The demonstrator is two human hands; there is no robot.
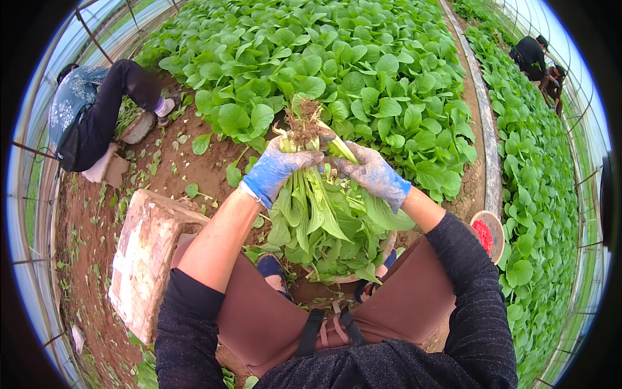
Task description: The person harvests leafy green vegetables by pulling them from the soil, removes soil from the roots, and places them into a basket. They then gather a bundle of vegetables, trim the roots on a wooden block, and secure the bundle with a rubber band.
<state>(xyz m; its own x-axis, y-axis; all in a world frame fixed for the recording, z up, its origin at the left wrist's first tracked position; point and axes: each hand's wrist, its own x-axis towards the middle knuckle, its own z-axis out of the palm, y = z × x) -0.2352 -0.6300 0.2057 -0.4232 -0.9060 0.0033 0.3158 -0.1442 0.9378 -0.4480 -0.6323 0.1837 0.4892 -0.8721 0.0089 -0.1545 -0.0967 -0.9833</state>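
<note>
In the middle of the view, my left hand [283, 166], in a soiled blue glove, grips a bunch of leafy greens [311, 206]. Its muddy roots [304, 121] point away from me and the leaves hang toward my lap. My right hand [373, 171], gloved alike, pinches a pale green stalk [344, 149] at the right of the bunch; whether that stalk is loose from the rest I cannot tell. Under the bunch, more cut leaves [335, 262] lie heaped between my feet, on a container whose rim shows only in part.
A worn foam box [146, 262] stands at my left. On the right is a round bowl [496, 233] with red ties [482, 236]. Growing greens [340, 58] fill the bed ahead, bordered by a pale strip [478, 97]. One person [92, 112] sits left; two people [534, 63] crouch far right.
</note>
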